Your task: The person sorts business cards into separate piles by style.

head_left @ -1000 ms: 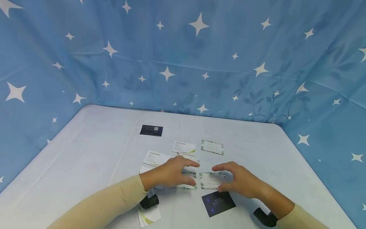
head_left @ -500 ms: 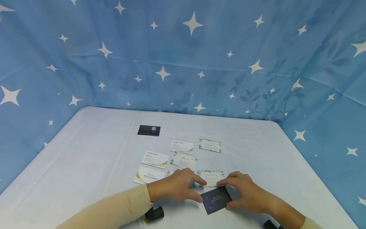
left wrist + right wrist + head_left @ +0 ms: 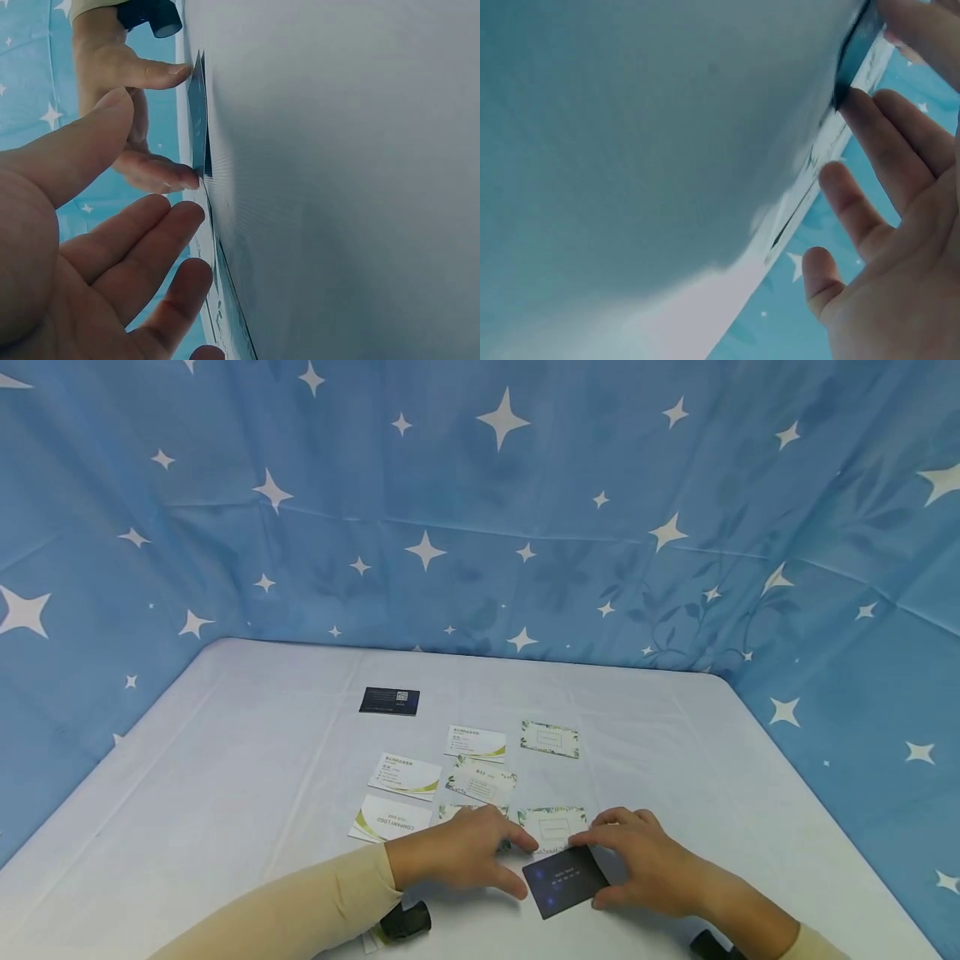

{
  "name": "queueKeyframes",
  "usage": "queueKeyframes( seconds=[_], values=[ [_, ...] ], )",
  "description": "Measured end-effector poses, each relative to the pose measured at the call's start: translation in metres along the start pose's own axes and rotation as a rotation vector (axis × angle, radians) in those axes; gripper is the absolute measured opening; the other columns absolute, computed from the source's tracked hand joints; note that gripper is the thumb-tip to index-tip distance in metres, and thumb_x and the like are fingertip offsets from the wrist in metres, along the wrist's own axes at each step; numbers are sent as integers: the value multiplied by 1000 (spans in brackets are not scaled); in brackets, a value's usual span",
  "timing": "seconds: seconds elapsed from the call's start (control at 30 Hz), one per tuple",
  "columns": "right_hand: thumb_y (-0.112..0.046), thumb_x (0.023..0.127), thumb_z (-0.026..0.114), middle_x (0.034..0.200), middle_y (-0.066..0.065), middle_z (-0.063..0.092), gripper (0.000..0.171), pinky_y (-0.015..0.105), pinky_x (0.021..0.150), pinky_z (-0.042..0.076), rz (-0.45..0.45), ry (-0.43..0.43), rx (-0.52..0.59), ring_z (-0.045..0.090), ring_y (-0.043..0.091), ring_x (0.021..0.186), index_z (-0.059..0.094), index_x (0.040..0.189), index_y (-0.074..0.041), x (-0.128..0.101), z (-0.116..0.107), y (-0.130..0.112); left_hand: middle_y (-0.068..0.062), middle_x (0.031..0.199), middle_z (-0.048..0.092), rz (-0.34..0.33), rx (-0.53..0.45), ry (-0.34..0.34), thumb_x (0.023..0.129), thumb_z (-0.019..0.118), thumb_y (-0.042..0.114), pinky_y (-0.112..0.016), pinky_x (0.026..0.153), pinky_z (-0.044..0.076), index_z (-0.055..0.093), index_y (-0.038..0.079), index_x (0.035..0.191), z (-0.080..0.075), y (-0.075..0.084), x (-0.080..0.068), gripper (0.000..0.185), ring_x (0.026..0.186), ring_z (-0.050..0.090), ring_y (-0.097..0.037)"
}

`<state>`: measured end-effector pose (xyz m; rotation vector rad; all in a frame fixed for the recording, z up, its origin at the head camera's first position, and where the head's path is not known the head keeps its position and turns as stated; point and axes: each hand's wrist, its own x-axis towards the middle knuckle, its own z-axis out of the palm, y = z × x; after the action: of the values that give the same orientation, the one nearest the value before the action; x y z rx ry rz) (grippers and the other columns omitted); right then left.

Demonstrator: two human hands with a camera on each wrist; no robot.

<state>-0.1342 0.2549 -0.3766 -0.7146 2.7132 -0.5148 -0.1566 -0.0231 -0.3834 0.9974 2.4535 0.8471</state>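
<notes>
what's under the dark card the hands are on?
The dark card is tilted, its far edge raised off the white tablecloth between the right hand and left hand. Bare cloth shows around it; what lies directly beneath is hidden.

Bare table [image 3: 247, 760] left of scattered cards [image 3: 480, 781]; curtain [image 3: 480, 527] behind.

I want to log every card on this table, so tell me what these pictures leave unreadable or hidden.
- Print on the white cards, head view: too small to read.
- Leaf-bordered card: near edge covered by the dark card.
- Card under the left hand: mostly hidden by that hand.
- Black object beneath the left sleeve: partly cut off.
- Wrist views: the dark card shows edge-on, its face unseen; right hand fills one side.
</notes>
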Motion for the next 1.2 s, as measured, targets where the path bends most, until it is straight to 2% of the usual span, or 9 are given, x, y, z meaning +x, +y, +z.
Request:
queueKeyframes(
  seconds=[0.23, 0.4, 0.53, 0.67, 0.77, 1.03, 1.2],
  values=[
    [-44, 78, 85, 119, -8, 53, 52, 56, 90, 38, -21, -5, 30, 42, 27, 110, 68, 125, -33, 1, 1, 2, 20, 115, 66, -5, -2, -9, 76, 87, 38, -26, 92, 43, 73, 23, 124, 3, -2, 0, 52, 110, 55, -1],
    [-44, 80, 83, 115, -9, 53, 49, 53, 88, 40, -78, 77, 35, 45, 22, 106, 67, 124, -28, 0, 1, -1, 18, 117, 65, 6, 56, -10, 75, 87, 43, -30, 92, 39, 70, 22, 129, 5, -2, -1, 60, 108, 51, -1],
    [-41, 81, 82, 115, -11, 55, 49, 54, 88, 42, -102, 164, 40, 48, 20, 107, 66, 124, -23, 1, -1, -9, 18, 121, 64, 28, 163, 71, 73, 86, 50, -32, 87, 36, 67, 22, 131, 4, 2, -5, 67, 108, 49, -4],
    [-40, 81, 83, 114, -16, 58, 49, 55, 90, 42, -96, 231, 38, 51, 18, 109, 66, 123, -21, 7, -2, -18, 16, 121, 64, 65, 221, 191, 77, 85, 46, -34, 87, 36, 67, 19, 129, -1, 3, -10, 61, 111, 51, -8],
    [-37, 80, 85, 116, -17, 60, 51, 54, 92, 42, -101, 282, 39, 51, 15, 112, 67, 124, -19, 13, -3, -23, 14, 121, 65, 64, 182, 239, 81, 84, 39, -38, 89, 37, 68, 19, 129, -10, -1, -13, 55, 113, 51, -11],
    [-30, 80, 86, 121, -7, 61, 53, 54, 91, 47, -155, 375, 72, 54, 19, 113, 66, 127, -15, 36, -13, -33, 4, 130, 60, 7, -50, 280, 84, 83, 29, -49, 99, 33, 63, 18, 136, -40, -20, -25, 57, 122, 47, -18],
    [-28, 82, 85, 123, 0, 62, 53, 53, 92, 48, -197, 416, 87, 55, 23, 114, 66, 128, -11, 65, -21, -43, -5, 138, 54, -24, -89, 341, 90, 77, 24, -57, 97, 38, 58, 18, 141, -59, -34, -32, 55, 127, 44, -29]
  ],
)
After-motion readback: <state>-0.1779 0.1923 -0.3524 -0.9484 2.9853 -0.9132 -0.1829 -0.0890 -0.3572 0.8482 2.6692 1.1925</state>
